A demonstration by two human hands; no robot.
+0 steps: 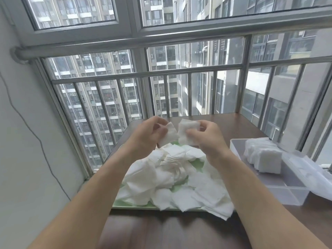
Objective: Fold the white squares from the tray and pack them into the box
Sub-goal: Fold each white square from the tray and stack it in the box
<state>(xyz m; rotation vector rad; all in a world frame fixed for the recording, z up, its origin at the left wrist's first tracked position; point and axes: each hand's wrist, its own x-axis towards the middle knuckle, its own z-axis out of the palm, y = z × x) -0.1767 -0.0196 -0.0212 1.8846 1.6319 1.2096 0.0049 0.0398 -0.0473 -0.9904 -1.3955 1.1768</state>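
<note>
Desk [161, 230] is carrying a green tray [129, 206] along its left edge and a clear box [280, 193] at its right edge. Tray is holding a loose pile [172, 178] of white squares, some spilling over its near right corner. Left hand [149, 133] is hovering above the tray's far edge, thumb and fingers pinching the left square [168, 136]. Right hand [206, 135] is hovering beside it, fingers curled, pinching the right square [187, 128]. Both squares are hanging close together; whether they are touching cannot be told. Box is holding a stack [264, 157] of folded squares at its far end. Lid [309, 169] is lying at the box's right side.
</note>
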